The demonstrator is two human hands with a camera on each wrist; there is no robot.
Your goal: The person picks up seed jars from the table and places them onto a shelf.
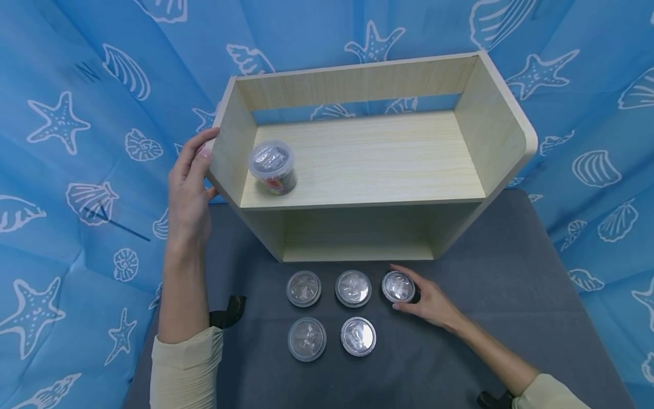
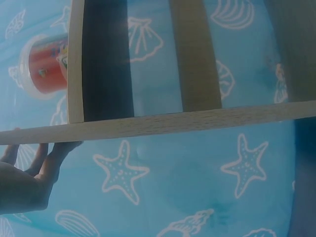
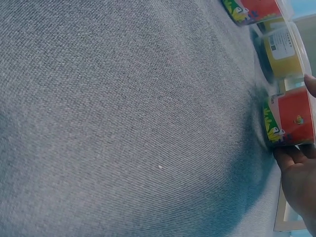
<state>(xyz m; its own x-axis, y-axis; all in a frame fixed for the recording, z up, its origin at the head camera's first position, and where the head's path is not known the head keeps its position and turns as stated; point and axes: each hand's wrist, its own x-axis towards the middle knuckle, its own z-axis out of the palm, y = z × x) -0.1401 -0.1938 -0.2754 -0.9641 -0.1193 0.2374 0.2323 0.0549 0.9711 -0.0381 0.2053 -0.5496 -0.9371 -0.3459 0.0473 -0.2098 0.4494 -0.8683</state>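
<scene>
My left hand [image 1: 191,179] rests against the outer face of the left side panel of a pale wooden shelf unit [image 1: 368,159]. In the left wrist view, its fingertips [image 2: 66,147] touch that panel from outside. My right hand [image 1: 429,301] holds a small plastic tub [image 1: 398,286] with a clear lid, thumb and fingers on opposite sides. The right wrist view shows this tub's red label [image 3: 296,116], near the grey cloth. Another lidded tub [image 1: 273,167] stands on the upper shelf, near its left end; its red side [image 2: 47,66] shows in the left wrist view.
Several more lidded tubs [image 1: 353,288] stand in two rows on the grey cloth [image 1: 501,284] before the shelf unit. One tub with a yellow label [image 3: 284,52] is beside the held one. A blue curtain [image 1: 102,170] with shell and starfish prints hangs behind and at both sides.
</scene>
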